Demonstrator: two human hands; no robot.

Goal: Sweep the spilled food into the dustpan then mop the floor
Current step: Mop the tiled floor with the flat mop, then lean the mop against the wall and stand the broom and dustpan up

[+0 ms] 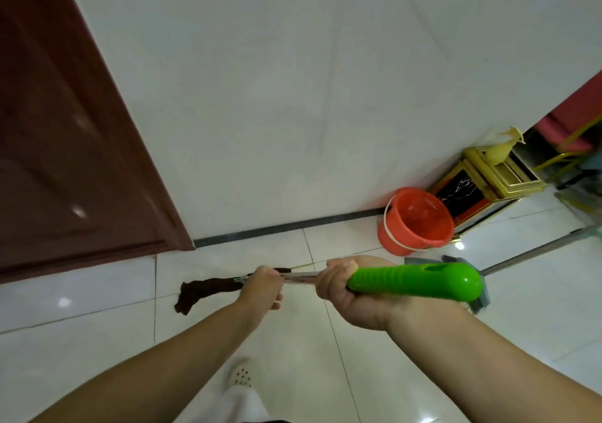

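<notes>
- Head view looks down at both hands on a mop with a thin shiny metal shaft [301, 276] and a chunky ribbed bright green plastic handle [415, 282].
- Right hand [350, 287] has its fingers wrapped tight round the lower end of the green grip, just where it meets the metal. Left hand [262, 285] is curled round the shaft further down, nearer the head.
- The dark brown, floppy cloth mop head [203, 290] sits on the glossy white tiled floor [97, 341], close to the foot of the reddish-brown wooden door [65, 129] and the black skirting strip [293, 225].
- My guess on handling: the pole is stiff and pretty light, so it should steer easily. The cloth end is soft and limp, so it'll drag and fold rather than push, and if it's wet it'll feel heavier at that end.
- Bare metal looks slick, so I'd say the ribbed green part is the better place to hold. A second hand low on the shaft gives the downward pressure.
- An orange plastic bucket with a white band [415, 222] stands against the white wall [293, 96], right beside a gold-framed black box-shaped bin [482, 181]. Can't tell if there's water in it.
- A grey flat tool on a long pole [537, 250] lies on the floor behind the green handle, could be the broom or dustpan, too hidden to say.
- No spilled food visible, so this looks like the mopping stage.
</notes>
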